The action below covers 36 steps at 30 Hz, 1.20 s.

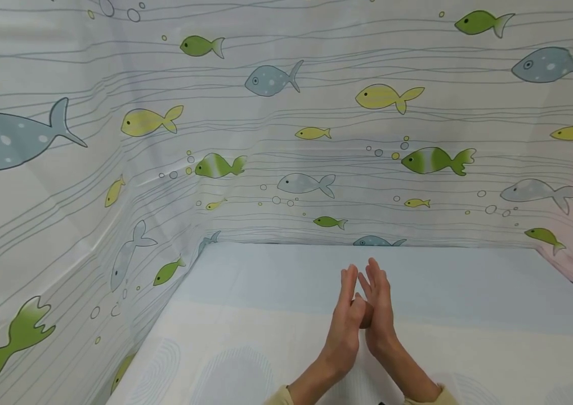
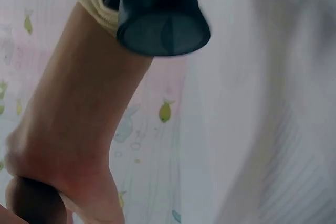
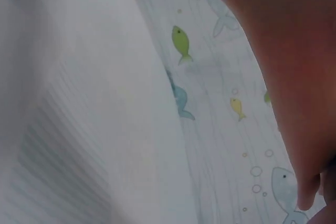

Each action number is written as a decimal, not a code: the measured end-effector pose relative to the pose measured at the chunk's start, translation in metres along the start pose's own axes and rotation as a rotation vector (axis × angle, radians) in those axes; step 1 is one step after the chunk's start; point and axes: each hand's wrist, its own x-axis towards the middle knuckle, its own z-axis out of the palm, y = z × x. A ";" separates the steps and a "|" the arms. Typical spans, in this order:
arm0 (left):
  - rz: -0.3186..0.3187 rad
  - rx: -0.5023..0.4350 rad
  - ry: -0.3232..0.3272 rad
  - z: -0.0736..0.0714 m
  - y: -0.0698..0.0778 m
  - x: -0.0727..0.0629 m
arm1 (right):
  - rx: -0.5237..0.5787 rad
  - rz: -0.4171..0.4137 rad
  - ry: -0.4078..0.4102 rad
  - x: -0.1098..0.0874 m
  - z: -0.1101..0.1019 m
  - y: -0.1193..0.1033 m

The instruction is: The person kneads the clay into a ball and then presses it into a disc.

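Note:
A dark brown rounded lump [image 1: 366, 315] sits between my two palms, above the bed-like surface. My left hand [image 1: 344, 326] presses it from the left with fingers straight and pointing up. From the other side my right hand [image 1: 380, 309] lies against it, fingers also extended and slightly spread. The fingertips of the two hands stand apart. In the left wrist view the lump [image 2: 37, 203] shows at the lower left corner, partly covered by a hand. Skin fills the right side of the right wrist view, with only a dark sliver of the lump at the edge.
Under the hands spreads a pale blue and white cloth [image 1: 246, 320] with faint arched patterns. A white curtain [image 1: 266, 124] printed with fish stands behind and at the left. A dark wrist-worn device [image 2: 163, 30] hangs by a sleeve in the left wrist view.

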 end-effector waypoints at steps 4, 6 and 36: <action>-0.016 -0.016 0.070 -0.001 0.000 0.007 | -0.057 -0.039 -0.054 -0.014 0.008 -0.001; -0.021 -0.033 0.115 -0.003 -0.001 0.011 | -0.094 -0.075 -0.079 -0.021 0.012 -0.002; -0.019 -0.013 0.040 -0.002 -0.018 0.013 | 0.019 -0.031 -0.057 -0.028 0.010 -0.021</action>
